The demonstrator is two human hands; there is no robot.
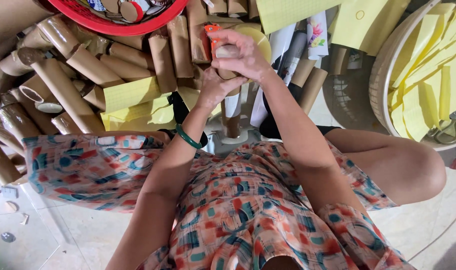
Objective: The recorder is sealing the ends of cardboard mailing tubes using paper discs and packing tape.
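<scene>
Hands meet over an upright cardboard tube (232,107) in the head view, just in front of the seated person's knees. The left hand (215,87) is wrapped around the tube's upper part from below, fingers closed on it, with a dark green bangle (188,136) on that wrist. The right hand (240,52) sits on top of the tube's end, fingers curled down over it and pressed against the left hand. Just behind the right hand's fingers shows an orange tape dispenser (211,36) with a pale roll of tape (258,40); the hand touches it, though how firmly it grips the dispenser cannot be told. The tube's lower end stands near the floor on a pale round base (234,139), between the person's legs, which are covered by a patterned orange and teal dress (238,200).

Around the hands lies a heap of brown cardboard tubes (78,65), most lying at a slant to the left. A red plastic basket (120,22) sits at the top edge above that heap. Yellow paper sheets (130,95) lie among the tubes just left of the hands. To the right stands a round pale basket (383,75) filled with more yellow strips (428,85), well apart from the hands.
</scene>
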